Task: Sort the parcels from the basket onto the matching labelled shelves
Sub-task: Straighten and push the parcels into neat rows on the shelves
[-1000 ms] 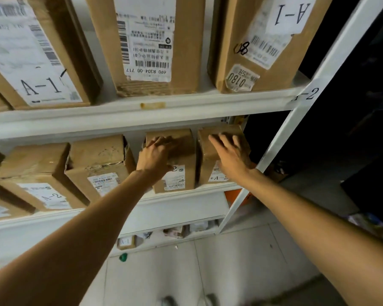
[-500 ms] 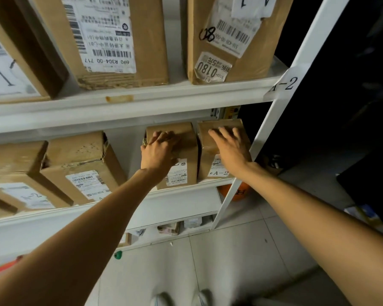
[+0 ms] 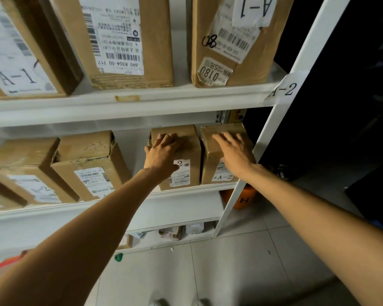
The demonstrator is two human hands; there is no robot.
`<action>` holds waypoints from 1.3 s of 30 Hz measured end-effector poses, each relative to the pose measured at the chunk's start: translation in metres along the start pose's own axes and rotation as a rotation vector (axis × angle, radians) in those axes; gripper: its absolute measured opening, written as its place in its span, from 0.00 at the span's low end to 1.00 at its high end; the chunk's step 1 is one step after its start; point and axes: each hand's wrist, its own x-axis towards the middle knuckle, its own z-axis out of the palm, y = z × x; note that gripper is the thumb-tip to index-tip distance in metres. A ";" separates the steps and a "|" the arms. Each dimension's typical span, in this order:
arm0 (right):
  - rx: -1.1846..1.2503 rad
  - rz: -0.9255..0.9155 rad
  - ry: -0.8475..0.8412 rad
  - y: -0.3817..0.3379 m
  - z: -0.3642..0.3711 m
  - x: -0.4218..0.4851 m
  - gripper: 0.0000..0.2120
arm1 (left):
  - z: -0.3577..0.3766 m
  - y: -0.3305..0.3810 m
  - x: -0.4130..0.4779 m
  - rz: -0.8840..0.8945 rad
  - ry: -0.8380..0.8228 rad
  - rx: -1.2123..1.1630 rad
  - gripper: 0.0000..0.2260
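Two parcels stand on the A-2 shelf (image 3: 186, 191). The left hand (image 3: 161, 151) lies flat, fingers spread, on one parcel (image 3: 186, 149); the right hand (image 3: 234, 151) likewise on its neighbour (image 3: 210, 164). Nothing has shifted since a second ago, so both seem placed.

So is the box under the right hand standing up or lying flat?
Standing up. The parcel sits on its end on the A-2 shelf, label facing out, right hand flat on top.

The white shelf rack (image 3: 128, 111) carries 3 cardboard parcels on its upper board. Below its A-2 tag (image 3: 283, 90), the lower board (image 3: 186, 188) bears 5 parcels standing side by side.
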 end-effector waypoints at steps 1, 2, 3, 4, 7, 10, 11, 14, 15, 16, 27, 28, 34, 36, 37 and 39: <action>0.014 -0.003 -0.015 -0.002 0.000 -0.002 0.39 | -0.002 0.000 -0.001 0.008 -0.034 -0.006 0.40; 0.025 -0.020 -0.028 -0.006 0.000 -0.005 0.39 | -0.003 -0.001 -0.003 0.015 -0.050 -0.016 0.41; 0.024 -0.064 -0.025 -0.011 -0.001 -0.007 0.38 | -0.004 -0.001 -0.006 0.020 -0.043 -0.022 0.40; 0.005 -0.132 -0.011 -0.018 -0.001 -0.009 0.37 | -0.006 -0.001 -0.010 0.022 -0.028 -0.028 0.39; -0.011 -0.318 0.002 -0.042 -0.003 -0.011 0.35 | -0.009 -0.005 -0.025 0.007 0.017 -0.056 0.34; 0.017 -0.432 0.015 -0.076 -0.007 -0.009 0.32 | -0.018 -0.022 -0.041 -0.012 0.089 -0.114 0.29; 0.010 -0.472 0.023 -0.089 -0.007 -0.007 0.32 | -0.023 -0.031 -0.047 -0.020 0.123 -0.126 0.27; -0.033 -0.575 0.031 -0.132 -0.005 0.000 0.30 | -0.040 -0.069 -0.069 -0.078 0.172 -0.107 0.23; -0.043 -0.599 0.027 -0.147 -0.004 0.002 0.30 | -0.045 -0.084 -0.077 -0.105 0.174 -0.100 0.22; -0.048 -0.619 0.023 -0.164 -0.002 0.004 0.30 | -0.051 -0.100 -0.087 -0.128 0.173 -0.084 0.22; -0.004 -0.615 -0.097 -0.329 0.016 0.003 0.34 | -0.086 -0.263 -0.167 -0.324 0.087 0.054 0.28; 0.002 -0.598 -0.123 -0.335 0.019 0.005 0.34 | -0.086 -0.274 -0.166 -0.331 0.061 0.068 0.29; 0.082 -0.409 -0.158 -0.347 0.046 0.016 0.40 | -0.089 -0.316 -0.147 -0.252 -0.132 0.096 0.36; 0.101 -0.372 -0.106 -0.352 0.052 0.016 0.40 | -0.085 -0.325 -0.139 -0.205 -0.151 0.114 0.37; 0.101 -0.359 -0.088 -0.353 0.054 0.015 0.40 | -0.082 -0.329 -0.136 -0.198 -0.159 0.104 0.38; 0.085 -0.318 -0.092 -0.353 0.060 0.013 0.40 | -0.075 -0.332 -0.134 -0.210 -0.161 0.063 0.40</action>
